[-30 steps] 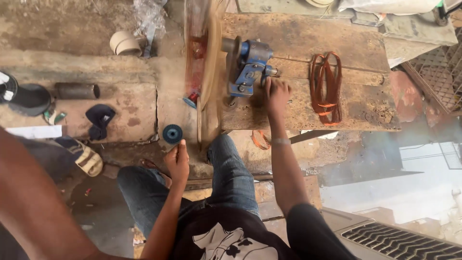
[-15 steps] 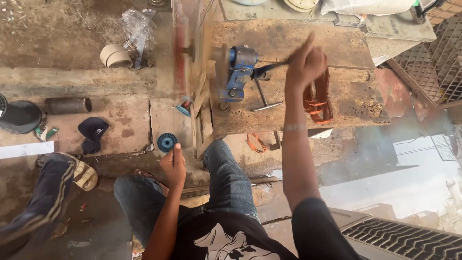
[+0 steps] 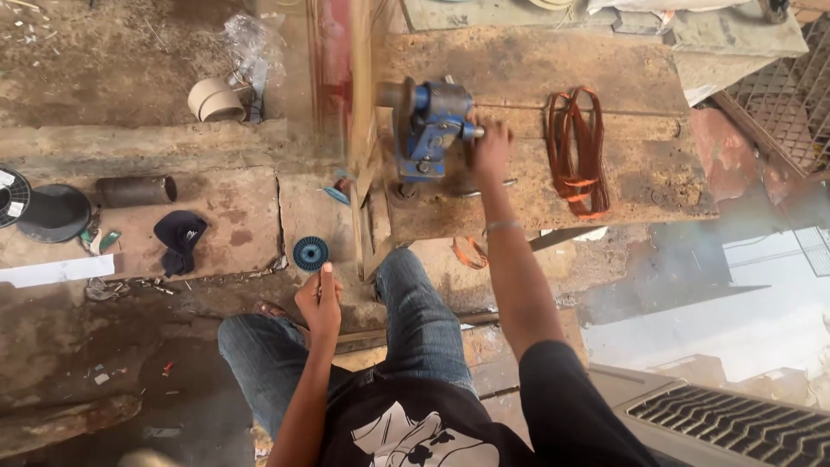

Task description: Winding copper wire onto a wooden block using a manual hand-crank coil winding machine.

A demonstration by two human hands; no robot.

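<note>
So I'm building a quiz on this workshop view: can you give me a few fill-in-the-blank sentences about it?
1. The right hand grips the handle of a ____-coloured bench vise.
2. The vise sits on a worn ____ workbench.
3. The left hand hangs near a round blue ____ on the ground.

Missing words: blue; wooden; disc

Blue bench vise (image 3: 430, 130) on wooden workbench (image 3: 622, 186)

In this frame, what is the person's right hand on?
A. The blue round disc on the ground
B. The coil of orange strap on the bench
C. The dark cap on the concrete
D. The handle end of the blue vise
D: the right hand is at the handle end of the blue vise on the wooden bench, apart from the orange strap.
</note>
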